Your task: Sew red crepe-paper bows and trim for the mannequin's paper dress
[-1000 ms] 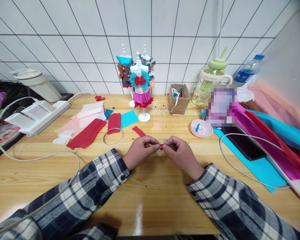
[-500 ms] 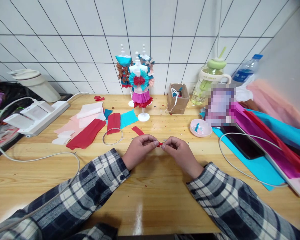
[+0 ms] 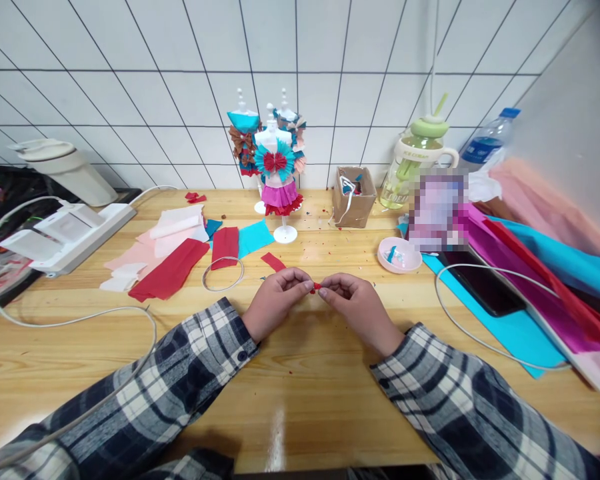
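Between my fingertips is a small piece of red crepe paper [image 3: 316, 287], pinched from both sides above the wooden table. My left hand [image 3: 279, 298] closes thumb and fingers on its left end. On its other end, my right hand [image 3: 359, 305] pinches in the same way. The fingers hide much of the piece. Just beyond my left hand lies a narrow red paper strip [image 3: 273, 261]. Further back stands a small white mannequin [image 3: 273, 138] dressed in a turquoise and red paper top and a magenta skirt with a red hem.
Red paper [image 3: 170, 270], pink sheets and a turquoise piece [image 3: 256, 239] lie to the left, near a power strip [image 3: 80, 243]. A cardboard box [image 3: 354, 203], pink bowl [image 3: 400, 263], drink bottle [image 3: 420, 157] and dark phone [image 3: 483, 283] stand or lie right. A white cable [image 3: 443, 313] loops there.
My fingertips have drawn slightly closer together over the red paper, and less of its ruffled edge shows. The whole view has shifted a little; the table things look unmoved.
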A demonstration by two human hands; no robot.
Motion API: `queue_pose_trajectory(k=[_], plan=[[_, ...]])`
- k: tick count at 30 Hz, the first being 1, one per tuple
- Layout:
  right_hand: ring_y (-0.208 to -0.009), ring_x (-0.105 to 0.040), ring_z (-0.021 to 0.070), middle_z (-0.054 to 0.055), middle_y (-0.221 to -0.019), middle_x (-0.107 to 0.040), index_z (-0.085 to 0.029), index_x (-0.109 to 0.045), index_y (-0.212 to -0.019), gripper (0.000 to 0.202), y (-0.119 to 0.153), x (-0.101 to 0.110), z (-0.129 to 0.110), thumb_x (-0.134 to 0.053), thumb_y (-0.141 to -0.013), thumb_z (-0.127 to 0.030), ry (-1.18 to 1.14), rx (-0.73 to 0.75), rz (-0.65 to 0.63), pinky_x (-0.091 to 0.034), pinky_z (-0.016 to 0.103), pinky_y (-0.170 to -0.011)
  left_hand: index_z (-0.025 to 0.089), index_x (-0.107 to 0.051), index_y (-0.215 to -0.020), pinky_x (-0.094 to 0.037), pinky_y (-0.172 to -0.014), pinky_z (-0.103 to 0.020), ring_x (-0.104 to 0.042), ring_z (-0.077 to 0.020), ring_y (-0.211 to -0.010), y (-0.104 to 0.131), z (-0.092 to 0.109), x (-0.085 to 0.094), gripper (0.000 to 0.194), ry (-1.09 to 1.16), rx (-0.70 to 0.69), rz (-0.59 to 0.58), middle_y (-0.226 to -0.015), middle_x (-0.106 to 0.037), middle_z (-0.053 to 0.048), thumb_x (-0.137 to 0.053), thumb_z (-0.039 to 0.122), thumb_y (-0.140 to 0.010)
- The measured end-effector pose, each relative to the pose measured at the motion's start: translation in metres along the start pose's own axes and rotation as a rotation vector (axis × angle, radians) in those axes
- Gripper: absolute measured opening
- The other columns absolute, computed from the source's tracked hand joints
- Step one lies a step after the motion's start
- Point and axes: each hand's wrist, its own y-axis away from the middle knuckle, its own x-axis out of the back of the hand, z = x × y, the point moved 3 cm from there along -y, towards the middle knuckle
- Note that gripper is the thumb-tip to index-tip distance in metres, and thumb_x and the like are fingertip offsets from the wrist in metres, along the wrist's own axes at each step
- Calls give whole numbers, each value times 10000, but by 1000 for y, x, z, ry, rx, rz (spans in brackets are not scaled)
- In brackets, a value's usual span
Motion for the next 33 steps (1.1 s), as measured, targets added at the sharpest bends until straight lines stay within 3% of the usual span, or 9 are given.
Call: queue_pose_trajectory(k=[6, 11, 18, 22, 28, 33], plan=[[-649, -556, 132, 24, -761, -671, -180, -683, -850, 177, 0, -1, 1, -624, -752, -315, 73, -4, -59, -444, 263, -607, 159, -635, -943, -465, -764, -280, -606, -163, -838, 0, 6, 0, 255, -219, -117, -22, -897, -664, -40, -625, 366, -794], [-593, -525, 116, 11, -714, -656, -177, -680, -818, 158, 3, -2, -3, -619, -750, -306, 147, 6, -38, -418, 248, -558, 151, -651, -762, -455, -686, -267, -591, -154, -735, -2, 11, 4, 159, -448, -166, -7, -767, -664, -34, -664, 310, -759], [-625, -560, 129, 36, -790, -676, -163, -659, -937, 291, 4, -2, -5, -635, -745, -380, 81, -24, -34, -446, 263, -577, 143, -608, -774, -471, -673, -260, -596, -144, -709, -3, 3, 2, 200, -210, -64, -74, -745, -644, -24, -649, 338, -757], [-667, -578, 140, 42, -767, -677, -161, -663, -806, 222, 3, -2, -4, -634, -743, -372, 75, -21, -29, -466, 273, -623, 148, -597, -768, -469, -680, -259, -580, -136, -704, -2, 4, 1, 223, -185, -47, -41, -739, -628, -11, -662, 361, -748], [-639, -551, 126, 20, -715, -647, -172, -638, -771, 179, 1, -2, -2, -625, -734, -347, 39, -15, 14, -453, 251, -590, 158, -588, -780, -473, -703, -259, -580, -134, -719, -1, 6, 1, 240, -159, -44, -4, -758, -632, -5, -657, 386, -758], [-589, -507, 113, -6, -658, -602, -178, -625, -762, 139, 2, -2, -5, -614, -729, -313, 88, 7, 5, -423, 244, -554, 155, -632, -909, -480, -742, -282, -614, -165, -794, 0, 8, 1, 278, -198, -64, -27, -847, -670, -38, -650, 396, -770]])
